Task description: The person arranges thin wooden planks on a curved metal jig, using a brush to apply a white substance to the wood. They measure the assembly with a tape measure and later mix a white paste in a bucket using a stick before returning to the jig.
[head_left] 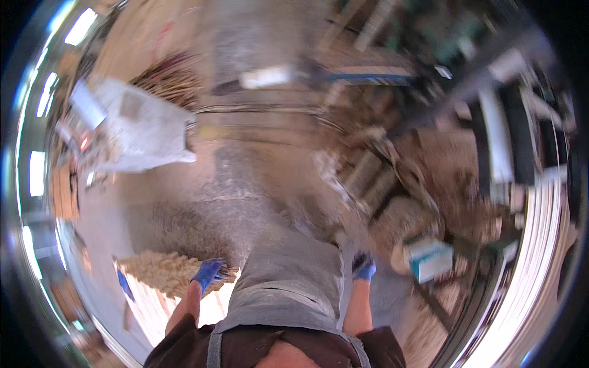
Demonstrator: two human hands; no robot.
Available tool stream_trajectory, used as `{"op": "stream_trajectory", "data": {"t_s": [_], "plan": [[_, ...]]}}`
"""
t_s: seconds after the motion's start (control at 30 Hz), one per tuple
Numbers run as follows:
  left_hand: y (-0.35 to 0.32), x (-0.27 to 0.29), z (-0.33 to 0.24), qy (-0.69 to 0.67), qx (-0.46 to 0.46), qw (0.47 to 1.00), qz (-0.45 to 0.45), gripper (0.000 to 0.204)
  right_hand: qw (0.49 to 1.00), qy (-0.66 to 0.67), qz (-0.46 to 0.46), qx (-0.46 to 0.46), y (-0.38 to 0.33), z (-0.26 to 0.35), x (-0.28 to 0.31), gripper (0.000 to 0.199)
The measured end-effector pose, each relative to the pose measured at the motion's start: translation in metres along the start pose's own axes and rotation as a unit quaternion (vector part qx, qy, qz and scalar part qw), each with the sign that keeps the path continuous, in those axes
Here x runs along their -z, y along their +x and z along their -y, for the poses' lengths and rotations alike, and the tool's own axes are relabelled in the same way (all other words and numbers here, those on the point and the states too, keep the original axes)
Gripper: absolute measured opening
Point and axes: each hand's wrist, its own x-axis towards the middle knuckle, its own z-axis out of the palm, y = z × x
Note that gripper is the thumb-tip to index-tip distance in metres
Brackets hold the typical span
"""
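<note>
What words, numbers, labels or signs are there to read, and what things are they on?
None can be read in this picture.
White-and-teal box: any print is too blurred to read.
Tan surface at upper left: reddish marks, too blurred to tell if they are writing.
Grey apron: no readable text.

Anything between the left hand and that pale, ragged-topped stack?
Nothing visible: the blue-gloved left hand is right at the right-hand end of the pale stack. Blur hides whether it grips.
</note>
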Motion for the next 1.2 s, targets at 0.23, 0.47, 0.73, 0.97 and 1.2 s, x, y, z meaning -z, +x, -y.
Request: {"op": "stream_trajectory", "data": {"t_s": [0.23, 0.47, 0.73, 0.97, 1.2], "plan": [[0.074, 0.149, -0.036, -0.108, 0.052, 0.992, -0.025, 0.032, 0.880, -0.429, 0.182, 0.092, -0.097, -0.091, -0.209, 0.014], [0.190, 0.255, -0.245, -0.293, -0.131, 0.946, 0.037, 0.025, 0.658, -0.599, 0.408, 0.205, -0.337, -0.208, -0.575, 0.024], [0.295, 0.254, -0.597, -0.158, -0.202, 0.951, 0.171, 0.030, 0.595, -0.630, 0.398, 0.301, -0.333, -0.291, -0.873, 0.023], [0.358, 0.366, -0.952, -0.240, -0.335, 0.910, 0.034, 0.027, 0.624, -0.598, 0.435, 0.254, -0.222, -0.353, -1.211, 0.024], [0.506, 0.453, -0.959, 0.391, -0.153, 0.904, -0.075, 0.025, 0.326, -0.669, 0.593, 0.309, -0.174, -0.416, -1.559, 0.029]]}}
